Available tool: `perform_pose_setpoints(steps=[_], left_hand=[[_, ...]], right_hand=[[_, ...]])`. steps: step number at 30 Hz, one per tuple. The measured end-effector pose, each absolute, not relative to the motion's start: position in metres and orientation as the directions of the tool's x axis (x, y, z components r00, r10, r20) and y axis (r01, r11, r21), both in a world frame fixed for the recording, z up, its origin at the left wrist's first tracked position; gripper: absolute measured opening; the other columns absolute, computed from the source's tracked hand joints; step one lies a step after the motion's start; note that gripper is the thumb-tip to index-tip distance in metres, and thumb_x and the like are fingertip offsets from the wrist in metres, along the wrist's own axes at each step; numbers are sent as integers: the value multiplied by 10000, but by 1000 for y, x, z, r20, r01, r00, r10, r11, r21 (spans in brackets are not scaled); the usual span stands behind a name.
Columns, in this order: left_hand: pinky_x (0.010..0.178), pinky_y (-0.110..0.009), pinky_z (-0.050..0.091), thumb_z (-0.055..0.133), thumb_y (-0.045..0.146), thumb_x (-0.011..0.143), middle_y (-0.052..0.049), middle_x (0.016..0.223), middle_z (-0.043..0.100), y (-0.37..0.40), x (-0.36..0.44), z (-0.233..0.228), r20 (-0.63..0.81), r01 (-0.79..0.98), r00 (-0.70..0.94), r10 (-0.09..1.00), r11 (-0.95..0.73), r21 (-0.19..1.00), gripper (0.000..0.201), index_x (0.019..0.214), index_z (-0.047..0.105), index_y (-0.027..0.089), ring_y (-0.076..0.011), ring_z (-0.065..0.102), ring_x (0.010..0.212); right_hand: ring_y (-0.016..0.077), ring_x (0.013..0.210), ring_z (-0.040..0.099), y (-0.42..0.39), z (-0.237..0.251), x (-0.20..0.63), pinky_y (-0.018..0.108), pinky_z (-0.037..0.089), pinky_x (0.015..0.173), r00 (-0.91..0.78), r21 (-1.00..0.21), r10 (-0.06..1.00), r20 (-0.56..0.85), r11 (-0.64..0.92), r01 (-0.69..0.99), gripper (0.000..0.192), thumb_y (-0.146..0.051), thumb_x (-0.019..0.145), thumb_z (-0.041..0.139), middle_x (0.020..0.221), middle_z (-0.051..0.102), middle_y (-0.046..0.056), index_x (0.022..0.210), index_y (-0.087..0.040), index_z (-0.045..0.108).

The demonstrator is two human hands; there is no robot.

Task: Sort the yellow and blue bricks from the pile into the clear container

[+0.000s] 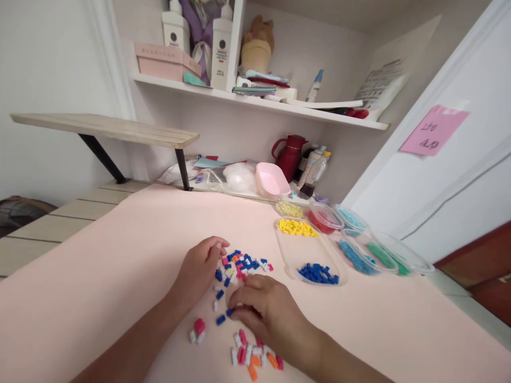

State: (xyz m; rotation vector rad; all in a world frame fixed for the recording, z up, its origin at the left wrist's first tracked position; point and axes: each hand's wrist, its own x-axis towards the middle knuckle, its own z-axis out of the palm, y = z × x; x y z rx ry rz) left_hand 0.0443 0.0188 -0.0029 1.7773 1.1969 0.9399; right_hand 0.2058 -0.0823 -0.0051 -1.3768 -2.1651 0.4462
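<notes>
- Presently, six clear trays (pixel 288 255) of sorted bricks lie beyond the loose brick pile (pixel 241 266).
- Left hand (pixel 199 268): fingers curled narrow, touching the pile's near-left edge.
- Right hand (pixel 265 308): fingertips pinching one blue brick (pixel 230 312), just nearer than the pile.

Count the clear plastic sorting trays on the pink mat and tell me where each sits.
5, at the mat's right: a long tray with yellow and blue bricks, a yellow-filled tub, a red-filled tub, a blue-bead tray, a green-bead tray. Others may hide behind.
</notes>
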Motion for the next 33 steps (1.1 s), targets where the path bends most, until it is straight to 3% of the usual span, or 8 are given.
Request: perform_pose_setpoints(steps=[5, 9, 14, 17, 21, 26, 29, 33], left_hand=[[771, -340, 513, 429, 429, 849, -28, 820, 732, 20, 42, 2, 144, 381, 288, 947, -252, 890, 337, 912, 691, 227, -221, 684, 814], [779, -324, 525, 427, 484, 824, -33, 847, 744, 25, 41, 1, 78, 438, 255, 964, -187, 879, 371, 928, 688, 243, -230, 697, 858], [781, -326, 526, 446, 518, 804, -30, 881, 757, 30, 40, -3, 53, 467, 254, 966, -171, 867, 375, 938, 692, 268, -240, 705, 880], [788, -342, 522, 461, 524, 782, -29, 892, 759, 30, 41, -3, 34, 471, 241, 970, -147, 870, 372, 944, 687, 278, -253, 703, 899], [859, -376, 491, 443, 546, 773, -32, 881, 751, 29, 43, 2, 16, 452, 217, 976, -115, 884, 392, 940, 676, 277, -264, 688, 926], [885, -389, 469, 485, 564, 746, -44, 818, 723, 27, 41, 6, 37, 331, 216, 976, -109, 937, 402, 902, 658, 236, -261, 667, 871], [901, -394, 460, 539, 551, 745, -56, 861, 713, 28, 37, 7, 48, 202, 249, 967, -101, 974, 402, 927, 650, 211, -254, 657, 879], [928, -398, 463, 514, 502, 773, -86, 936, 713, 29, 34, 9, 60, 195, 264, 963, -114, 974, 392, 967, 641, 187, -248, 665, 931]], right_hand=[[121, 790, 631, -85, 16, 227, 201, 450, 742, -268, -615, 922, 281, 387, 687, 85, -175, 844, 672, 846, 684, -9, 869, -242, 719], [120, 751, 605, -94, 52, 278, 210, 433, 681, -35, -622, 958, 283, 211, 755, 120, -163, 849, 642, 849, 682, -7, 880, -241, 729], [158, 771, 612, -103, 66, 323, 256, 403, 651, 220, -432, 968, 118, -149, 890, 180, -170, 845, 571, 859, 704, 6, 813, -238, 735], [192, 835, 638, -103, 62, 327, 284, 401, 681, 260, -300, 964, 60, -231, 926, 238, -155, 849, 535, 901, 714, 24, 838, -251, 753], [182, 885, 641, -102, 64, 318, 282, 427, 736, 218, -370, 954, 205, -130, 920, 271, -180, 919, 483, 957, 717, 20, 969, -264, 737], [121, 895, 649, -99, 52, 283, 214, 452, 819, -143, -552, 938, 314, 304, 777, 259, -192, 947, 490, 996, 722, -9, 1056, -272, 711], [131, 950, 651, -95, 32, 257, 205, 451, 858, -314, -539, 888, 337, 455, 709, 279, -160, 929, 492, 1028, 729, 2, 1078, -254, 708], [157, 935, 664, -86, 10, 238, 220, 463, 836, -376, -513, 885, 273, 465, 721, 258, -174, 903, 522, 997, 742, 18, 1049, -242, 723]])
